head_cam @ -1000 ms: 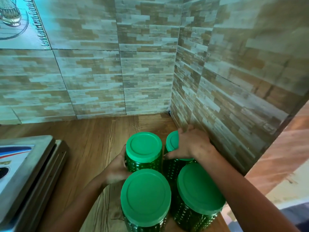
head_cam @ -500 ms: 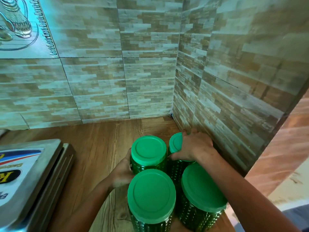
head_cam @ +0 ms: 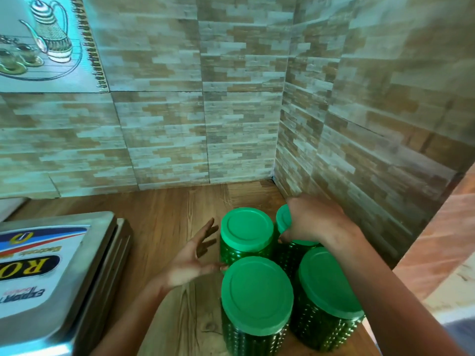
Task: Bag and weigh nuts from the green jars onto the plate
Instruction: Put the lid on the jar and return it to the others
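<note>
Four green jars with green lids stand tight together on the wooden counter [head_cam: 164, 217], in the right-hand corner of the tiled wall [head_cam: 164, 129]. Nearest: the near-left jar [head_cam: 257, 296], lid on, studded body below it, and just right of it the near-right jar [head_cam: 331, 283], also lidded. At the left edge sits a weighing scale [head_cam: 51, 268] with a steel top and a printed label, well apart from the jars. Next out, the left hand [head_cam: 191, 262] is flat and spread, palm toward the jars, fingers straight. Its fingertips lie just beside the far-left jar [head_cam: 246, 228], and the thumb points at the gap between that jar and the near-left lid; whether skin touches plastic I cannot tell. The far-left jar is upright, lid closed. Beyond and to the right, the right hand [head_cam: 314, 222] comes in from the right over the near-right jar and curls down over the far-right jar [head_cam: 282, 220] — fingers wrapped over the lid's far rim, thumb at its near edge, most of the lid hidden. Farthest, upper left on the wall, a decorative tile [head_cam: 43, 39] shows a teapot and cups.
</note>
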`<state>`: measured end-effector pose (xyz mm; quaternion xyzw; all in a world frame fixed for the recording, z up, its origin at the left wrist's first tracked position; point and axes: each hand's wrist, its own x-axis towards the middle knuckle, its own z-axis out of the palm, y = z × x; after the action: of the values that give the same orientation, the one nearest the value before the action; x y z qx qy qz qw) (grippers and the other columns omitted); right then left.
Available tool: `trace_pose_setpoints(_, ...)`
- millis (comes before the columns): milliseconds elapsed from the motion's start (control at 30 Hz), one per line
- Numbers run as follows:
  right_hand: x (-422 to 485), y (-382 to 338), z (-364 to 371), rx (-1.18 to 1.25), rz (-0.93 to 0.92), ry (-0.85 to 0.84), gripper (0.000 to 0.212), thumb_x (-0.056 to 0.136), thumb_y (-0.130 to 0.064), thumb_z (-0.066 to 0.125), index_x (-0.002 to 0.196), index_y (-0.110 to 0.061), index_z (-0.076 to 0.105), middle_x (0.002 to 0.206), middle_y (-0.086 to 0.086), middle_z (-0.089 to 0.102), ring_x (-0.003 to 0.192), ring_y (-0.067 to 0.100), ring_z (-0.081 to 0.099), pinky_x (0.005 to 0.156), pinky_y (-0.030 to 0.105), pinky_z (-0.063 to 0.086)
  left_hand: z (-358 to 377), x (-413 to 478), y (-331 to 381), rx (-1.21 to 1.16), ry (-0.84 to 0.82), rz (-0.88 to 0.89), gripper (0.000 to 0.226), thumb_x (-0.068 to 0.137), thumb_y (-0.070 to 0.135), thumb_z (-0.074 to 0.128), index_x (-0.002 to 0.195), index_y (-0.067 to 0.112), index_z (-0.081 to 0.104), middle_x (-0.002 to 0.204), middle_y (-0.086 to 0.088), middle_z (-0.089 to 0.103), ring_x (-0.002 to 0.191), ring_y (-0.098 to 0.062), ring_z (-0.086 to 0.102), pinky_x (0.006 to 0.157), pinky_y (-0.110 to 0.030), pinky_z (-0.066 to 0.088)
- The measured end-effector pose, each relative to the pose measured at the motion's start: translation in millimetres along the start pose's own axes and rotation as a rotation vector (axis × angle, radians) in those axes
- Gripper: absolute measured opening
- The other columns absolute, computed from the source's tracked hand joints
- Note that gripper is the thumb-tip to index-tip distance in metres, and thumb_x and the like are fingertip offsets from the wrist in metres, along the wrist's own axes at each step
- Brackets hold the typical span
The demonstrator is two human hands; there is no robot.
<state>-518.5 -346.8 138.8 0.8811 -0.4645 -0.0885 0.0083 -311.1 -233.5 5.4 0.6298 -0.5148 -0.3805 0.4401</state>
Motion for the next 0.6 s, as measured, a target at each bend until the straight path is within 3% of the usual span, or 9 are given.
trace_pose_setpoints(67,-4.6,-12.0,-2.1,0.056,-0.058,0.089,0.062,0.075,-0.051,0.071,0.124,-0.017,0.053,0.119,0.001,0.058,0.107,0.022,0.056,0.089,0.038,0.049,-11.4,-10.0,-2.2,0.079,0.021,0.027,0.099,0.063,0.043,0.08,0.144,0.034,0.023,0.144,0.015,0.037,0.129,-0.003,0.041,0.108,-0.024,0.035)
trace_pose_setpoints(233,-17.0,-69.1,3.7,0.306,-0.246,0.237,0.071,0.08,-0.048,0.066,0.141,-0.027,0.038,0.141,0.0,0.045,0.129,0.02,0.04,0.102,0.034,0.038,-34.8,-52.9,8.1,0.279,0.244,0.17,0.068,0.078,0.028,0.07,0.136,0.032,0.034,0.138,0.02,0.039,0.13,0.005,0.034,0.112,-0.023,0.025)
trace_pose_setpoints(400,-31.9,-143.9,12.5,0.442,-0.353,0.376,0.06,0.082,-0.045,0.065,0.136,-0.03,0.045,0.135,-0.005,0.049,0.122,0.016,0.045,0.099,0.031,0.038,-77.9,-106.5,12.4,0.436,0.363,0.346,0.059,0.078,0.047,0.061,0.133,0.035,0.043,0.134,0.012,0.052,0.123,0.002,0.046,0.106,-0.03,0.039)
trace_pose_setpoints(600,-48.4,-217.4,29.3,0.585,-0.442,0.502,0.051,0.08,-0.038,0.068,0.128,-0.026,0.055,0.121,-0.001,0.058,0.113,0.019,0.053,0.095,0.034,0.044,-128.7,-161.1,7.3,0.531,0.438,0.44,0.06,0.082,0.041,0.059,0.138,0.025,0.043,0.135,0.007,0.052,0.125,-0.005,0.046,0.102,-0.036,0.043)
